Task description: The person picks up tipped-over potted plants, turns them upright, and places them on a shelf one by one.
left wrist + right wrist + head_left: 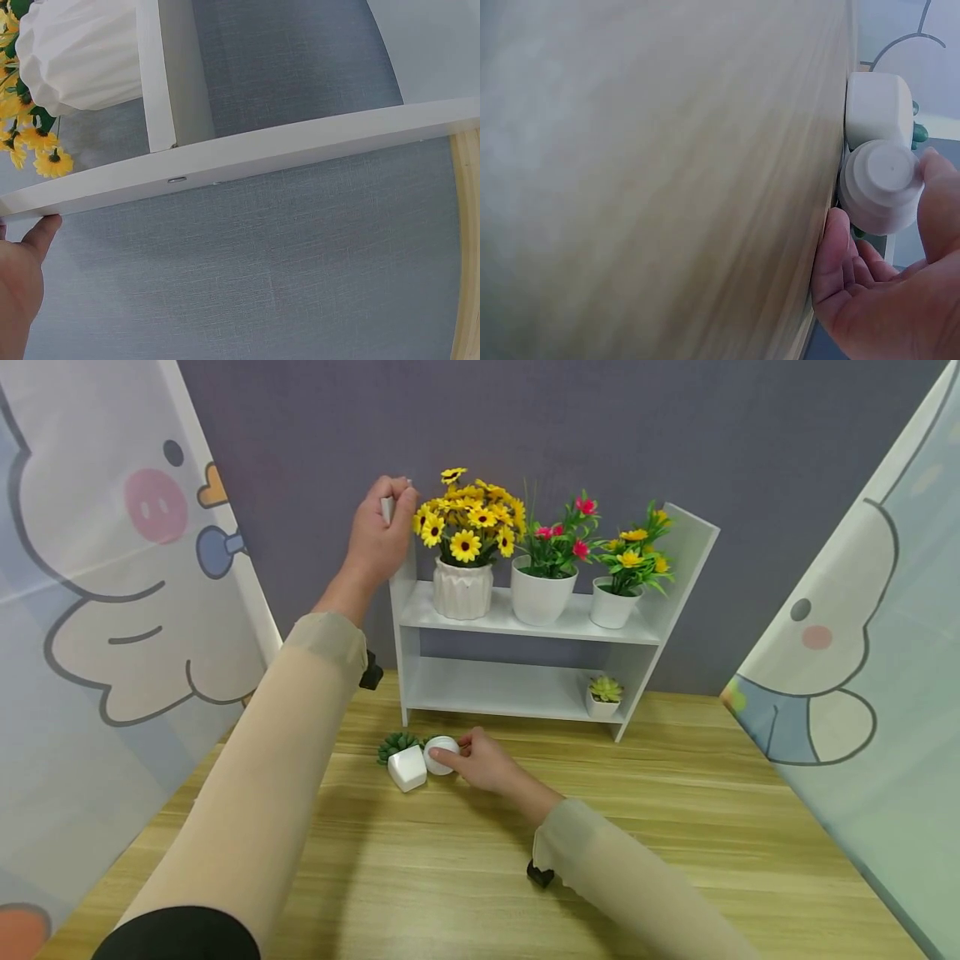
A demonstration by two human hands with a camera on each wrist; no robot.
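Observation:
My left hand (381, 531) grips the upper end of the left side panel of a white two-tier shelf (525, 693). In the left wrist view, the thumb (43, 234) lies against that panel's edge. Down on the table, my right hand (487, 762) pinches a small round white pot (441, 755) that lies tipped over, its base facing the right wrist camera. The thumb is on the pot's side; some fingers are hidden behind it. Touching or close beside it lies a squarish white pot (407, 768), also tipped, with a dark green succulent (397, 744).
On the upper tier stand a ribbed white pot (462, 592) of yellow flowers, a white pot (543, 596) with pink flowers and a smaller one (613, 607) with orange-yellow flowers. A light green succulent (604, 689) sits low at right. Cartoon-printed panels (112, 610) flank the wooden table (465, 877).

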